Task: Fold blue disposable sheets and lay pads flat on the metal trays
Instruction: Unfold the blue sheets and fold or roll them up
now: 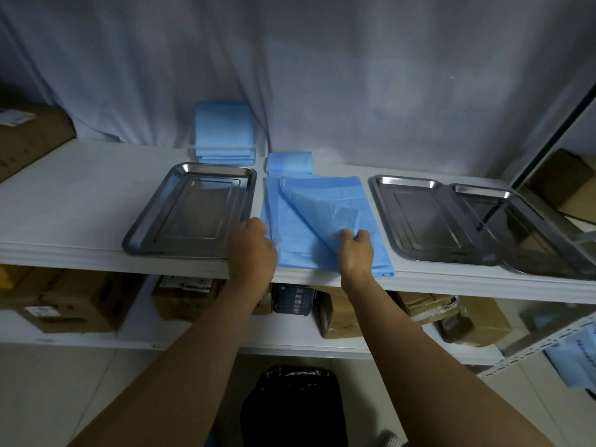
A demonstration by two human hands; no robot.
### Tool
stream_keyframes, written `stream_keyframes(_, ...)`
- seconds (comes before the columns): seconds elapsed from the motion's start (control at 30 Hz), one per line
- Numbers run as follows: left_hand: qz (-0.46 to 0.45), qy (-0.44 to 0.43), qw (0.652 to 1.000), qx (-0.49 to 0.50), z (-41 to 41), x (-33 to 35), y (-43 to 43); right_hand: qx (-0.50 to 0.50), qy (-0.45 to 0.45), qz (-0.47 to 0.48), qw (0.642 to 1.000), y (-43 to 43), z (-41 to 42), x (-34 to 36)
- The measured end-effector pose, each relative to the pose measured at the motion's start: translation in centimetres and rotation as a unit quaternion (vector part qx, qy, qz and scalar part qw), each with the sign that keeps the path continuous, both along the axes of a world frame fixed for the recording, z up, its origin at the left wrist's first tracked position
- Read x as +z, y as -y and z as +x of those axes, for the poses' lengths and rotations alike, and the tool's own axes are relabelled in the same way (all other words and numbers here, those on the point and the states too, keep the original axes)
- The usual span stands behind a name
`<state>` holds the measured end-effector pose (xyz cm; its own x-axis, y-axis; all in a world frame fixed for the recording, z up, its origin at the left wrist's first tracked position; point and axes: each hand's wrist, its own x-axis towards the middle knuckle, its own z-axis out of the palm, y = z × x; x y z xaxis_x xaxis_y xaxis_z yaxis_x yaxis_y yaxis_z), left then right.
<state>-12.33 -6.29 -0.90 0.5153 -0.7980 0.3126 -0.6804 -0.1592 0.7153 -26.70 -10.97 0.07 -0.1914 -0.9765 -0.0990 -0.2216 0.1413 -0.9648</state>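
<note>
Nearest: left hand (255, 247) curled over the sheet's (317, 253) left edge, can't tell if actually gripping. Right hand (355, 250) pinching a lifted flap. Thin crinkly blue stuff, long axis front to back on the white shelf (80, 195), front edge at the lip, lying between both hands. Shiny rectangular steel left tray (151, 221) just beside it, mid tray (383, 208) and right tray (548, 250) edge to edge. Further back, small folded pad (289, 162), then taller pad stack (224, 130).

The left hand (254, 246) hides its own fingers at the sheet's (322, 195) left edge. The rightmost tray (483, 190) is cut off at right. The box labels (187, 283) are too small to read.
</note>
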Motion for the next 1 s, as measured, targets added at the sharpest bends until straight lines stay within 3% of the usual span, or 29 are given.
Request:
stream_keyframes(0.1,0.008,-0.019,0.998,0.061,-0.3,0.3,-0.1,-0.003,-0.004,-0.003,1.000,0.0,0.1,0.0)
stream_keyframes(0.23,0.167,0.054,0.984,-0.009,-0.5,-0.7,-0.3,0.001,-0.016,-0.007,1.000,0.0,0.3,-0.2)
stream_keyframes(0.33,0.142,0.097,0.985,-0.007,-0.4,-0.9,-0.2,0.000,-0.013,-0.007,1.000,0.0,0.2,-0.2)
stream_keyframes(0.43,0.077,-0.018,0.996,-0.027,-0.3,-0.4,0.1,0.002,-0.011,-0.006,1.000,0.0,0.2,-0.2)
stream_keyframes(0.53,0.063,-0.236,0.969,-0.039,-0.2,-0.1,-0.1,0.003,-0.014,-0.008,1.000,-0.1,0.3,-0.3)
stream_keyframes(0.6,0.068,-0.279,0.956,-0.050,-0.2,-0.1,-0.6,0.003,-0.016,-0.009,1.000,-0.1,0.4,-0.4)
stream_keyframes(0.73,0.128,-0.118,0.984,-0.046,-0.2,-0.8,-1.0,0.006,-0.019,-0.007,1.000,-0.2,0.4,-0.3)
stream_keyframes(0.83,0.130,-0.070,0.989,0.010,0.2,-1.0,-1.3,0.007,-0.023,-0.004,1.000,-0.2,0.3,-0.2)
stream_keyframes(0.93,0.044,-0.034,0.996,0.068,0.6,-0.8,-1.7,0.007,-0.021,-0.006,1.000,-0.2,0.4,-0.3)
stream_keyframes(1.0,-0.010,-0.016,0.999,0.044,0.3,-0.6,-1.6,0.006,-0.020,-0.010,1.000,-0.2,0.5,-0.5)
